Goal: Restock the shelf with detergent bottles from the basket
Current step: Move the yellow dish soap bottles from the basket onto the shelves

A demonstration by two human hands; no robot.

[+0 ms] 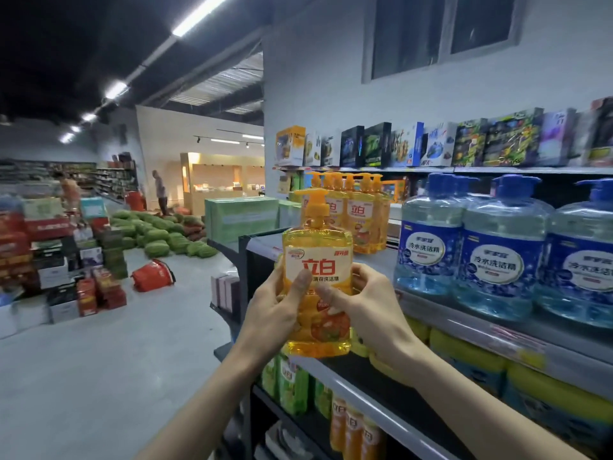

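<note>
orange detergent bottle upright | left hand, right hand grip sides

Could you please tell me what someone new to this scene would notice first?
An orange detergent bottle sits dead centre, gripped upright by the left hand and right hand before the shelf. To its right stand large blue-capped bottles; far left, a heap of watermelons lies on the floor.

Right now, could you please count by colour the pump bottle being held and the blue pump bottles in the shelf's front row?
Orange bottle, gripped by left hand and right hand: 1
Blue bottles, front row: 3
Total: 4
</note>
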